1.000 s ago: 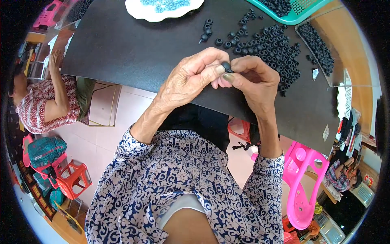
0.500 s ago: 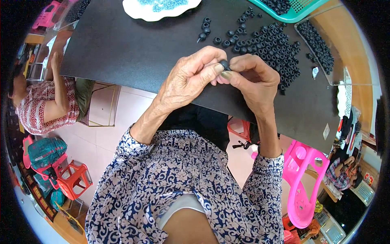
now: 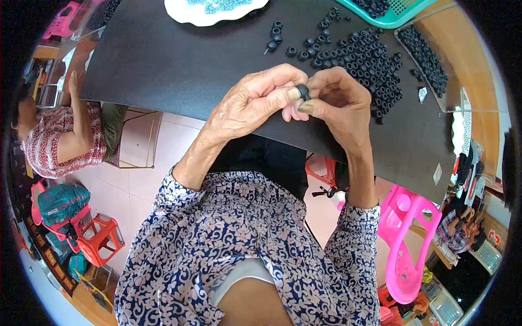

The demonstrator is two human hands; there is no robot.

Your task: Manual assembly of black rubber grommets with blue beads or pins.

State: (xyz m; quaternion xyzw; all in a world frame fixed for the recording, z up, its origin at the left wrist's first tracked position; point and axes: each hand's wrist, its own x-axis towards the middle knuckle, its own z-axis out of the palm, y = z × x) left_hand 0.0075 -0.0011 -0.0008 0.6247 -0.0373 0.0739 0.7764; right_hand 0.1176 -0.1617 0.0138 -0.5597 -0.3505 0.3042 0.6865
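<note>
Between the fingertips of my left hand is a small black round part, pinched by thumb and forefinger. My right hand meets it from the other side, its thumb and forefinger closed at the part's lower end. The fingers hide much of it. Just beyond my hands, a large heap of small black ring-like parts with holes spreads over the dark table. A short row of black parts lies apart from the heap, and a thin pin pokes from its nearest piece.
A white wavy-edged plate with blue bits stands at the far edge. A green basket and a clear tray hold more black parts. Pink chair at right, red stool at left. Another person sits at the left.
My hands have shifted slightly, and my right fingers have drawn a little away from the part's top, so more of the black part shows. Things on the table stay put.
</note>
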